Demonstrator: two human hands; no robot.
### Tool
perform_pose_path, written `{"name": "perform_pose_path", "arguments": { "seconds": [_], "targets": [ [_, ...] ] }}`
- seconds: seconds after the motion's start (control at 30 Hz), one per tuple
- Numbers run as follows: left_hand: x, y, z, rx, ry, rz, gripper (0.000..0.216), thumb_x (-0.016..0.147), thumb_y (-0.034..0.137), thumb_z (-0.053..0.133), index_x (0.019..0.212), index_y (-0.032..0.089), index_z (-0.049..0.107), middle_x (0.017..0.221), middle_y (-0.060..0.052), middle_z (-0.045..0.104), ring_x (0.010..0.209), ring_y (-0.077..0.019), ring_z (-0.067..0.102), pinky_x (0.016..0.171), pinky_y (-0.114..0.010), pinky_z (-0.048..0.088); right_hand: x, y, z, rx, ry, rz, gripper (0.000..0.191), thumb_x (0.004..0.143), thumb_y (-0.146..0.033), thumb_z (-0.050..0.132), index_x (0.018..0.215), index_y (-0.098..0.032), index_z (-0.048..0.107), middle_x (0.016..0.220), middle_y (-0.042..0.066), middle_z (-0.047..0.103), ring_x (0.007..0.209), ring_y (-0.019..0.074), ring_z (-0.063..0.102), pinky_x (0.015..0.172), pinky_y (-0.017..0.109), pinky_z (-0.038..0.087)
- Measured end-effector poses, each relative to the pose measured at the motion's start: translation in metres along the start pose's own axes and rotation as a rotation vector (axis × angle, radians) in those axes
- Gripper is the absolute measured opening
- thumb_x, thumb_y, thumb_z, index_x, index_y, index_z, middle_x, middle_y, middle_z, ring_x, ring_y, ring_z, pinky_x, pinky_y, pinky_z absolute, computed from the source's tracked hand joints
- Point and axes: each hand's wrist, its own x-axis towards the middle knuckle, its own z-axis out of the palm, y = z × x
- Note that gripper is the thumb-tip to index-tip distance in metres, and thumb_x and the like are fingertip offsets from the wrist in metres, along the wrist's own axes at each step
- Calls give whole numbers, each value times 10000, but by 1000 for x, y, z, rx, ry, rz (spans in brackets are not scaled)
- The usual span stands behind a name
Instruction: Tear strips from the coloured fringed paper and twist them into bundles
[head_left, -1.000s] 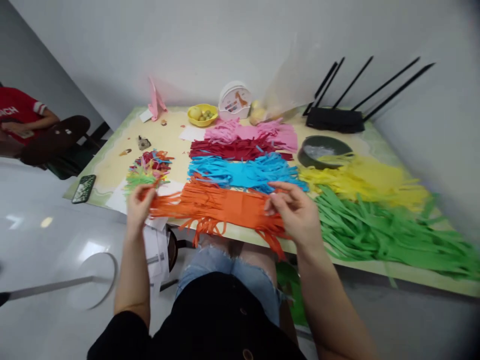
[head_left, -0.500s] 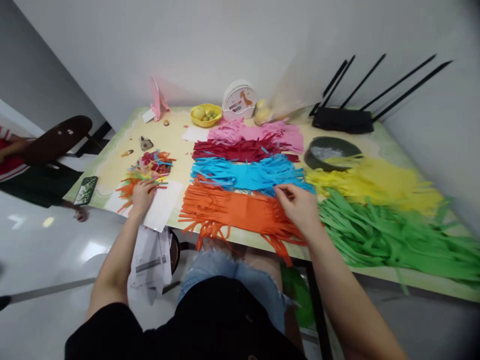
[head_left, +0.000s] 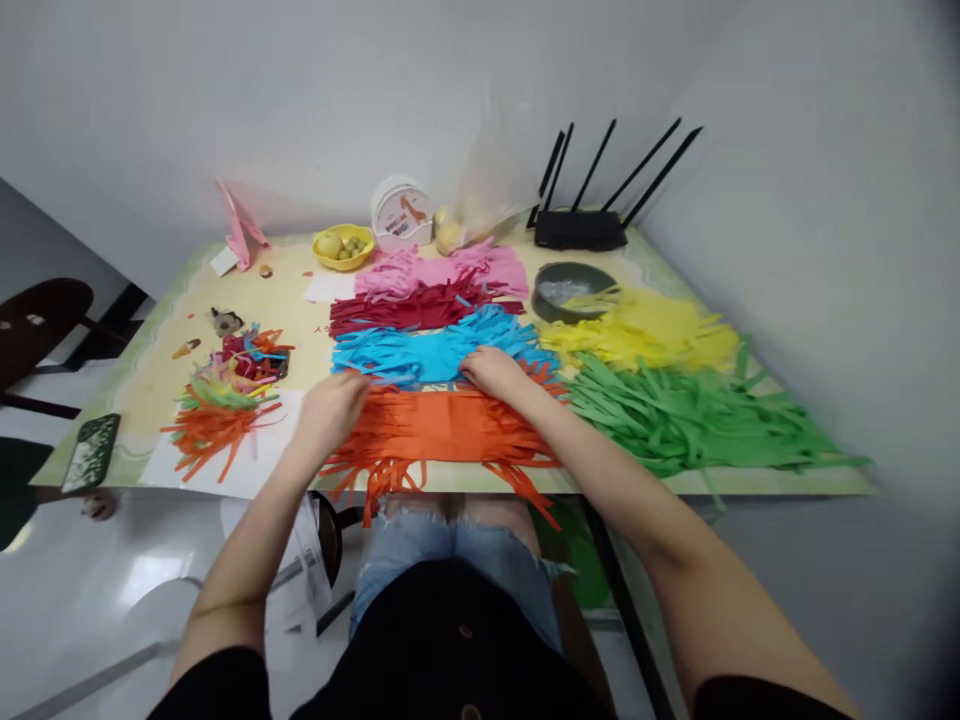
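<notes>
At the table's [head_left: 289,292] near edge, orange fringed paper [head_left: 442,425] under left hand [head_left: 330,410], flat and open, and right hand [head_left: 495,372], grip unclear.

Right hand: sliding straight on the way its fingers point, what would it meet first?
Probably the blue fringed paper, lying just beyond the right hand on the orange paper.

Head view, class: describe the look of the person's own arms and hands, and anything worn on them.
The left hand and right hand are bare: no gloves, rings, watch or bracelets show. Both arms are uncovered to above the elbows. Black sleeves begin at the upper arms, at the picture's bottom edge. No markings show.
</notes>
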Motion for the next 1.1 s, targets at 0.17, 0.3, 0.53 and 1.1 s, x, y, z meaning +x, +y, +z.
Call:
{"name": "perform_pose_path", "arguments": {
  "seconds": [0.17,0.3,0.53,1.1],
  "targets": [
    [104,59,58,-142,-251,198,231,891,214,655,1087,136,750,1152,-157,743,1128,-263,682,1009,-345,507,3,5,-2,58,-12,118,249,934,-194,561,1065,-136,764,1113,156,760,1052,266,677,891,310,465],
    [138,58,88,-129,-344,135,337,812,275,751,1093,90,751,1134,-184,746,1056,-293,704,927,-334,535,8,7,0,117,1,174,217,926,-196,599,1079,-132,738,1135,126,756,1055,233,686,899,310,485],
    [143,41,92,-177,-374,79,275,862,238,629,1084,145,763,1088,-94,779,990,-232,715,901,-280,525,9,12,-3,175,31,176,184,907,-190,640,1060,-136,725,1121,111,749,1060,224,676,920,317,490],
    [164,6,-15,-392,604,-417,107,876,115,533,786,168,557,790,-13,655,804,-156,614,783,-278,457,32,-42,10,450,164,247,518,944,-106,542,1453,-37,474,1488,256,503,1377,304,511,1153,461,404]
  ]
}}
